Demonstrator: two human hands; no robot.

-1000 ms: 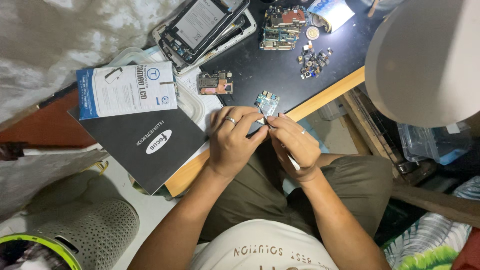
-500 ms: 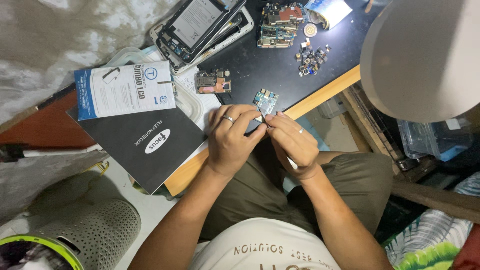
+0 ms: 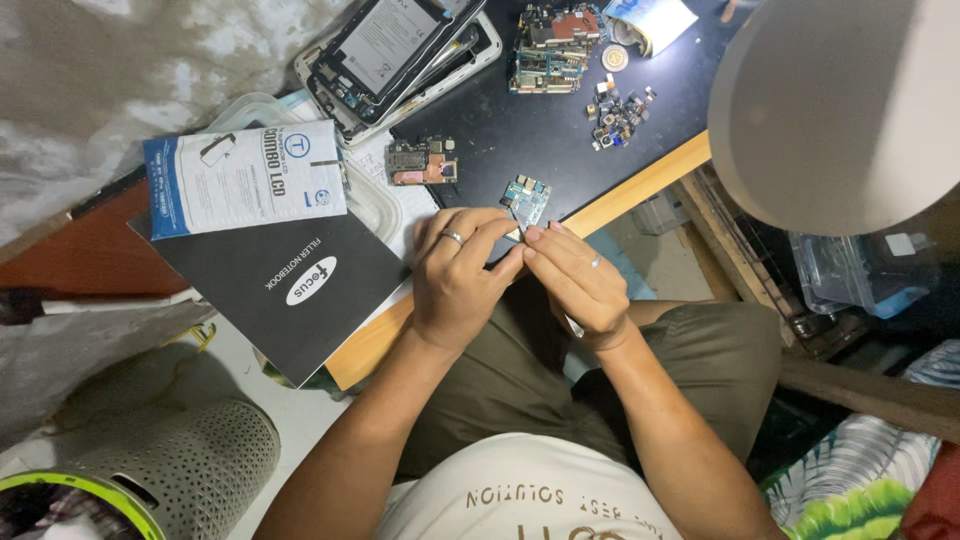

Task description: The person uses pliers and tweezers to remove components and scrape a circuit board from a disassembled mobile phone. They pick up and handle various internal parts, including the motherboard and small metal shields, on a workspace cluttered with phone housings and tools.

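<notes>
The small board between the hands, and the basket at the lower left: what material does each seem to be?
The small board, pinched by the left hand and the right hand, looks like rigid circuit-board laminate: a blue-green face with small metal parts on it. The basket seems to be moulded plastic, matte grey-beige: its wall has even rows of small holes, and it has a yellow-green rim.

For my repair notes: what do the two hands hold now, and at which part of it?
The left hand and the right hand together hold a small blue circuit board by its near end, pinched between the fingertips; its far end sticks out over the black table.
</notes>
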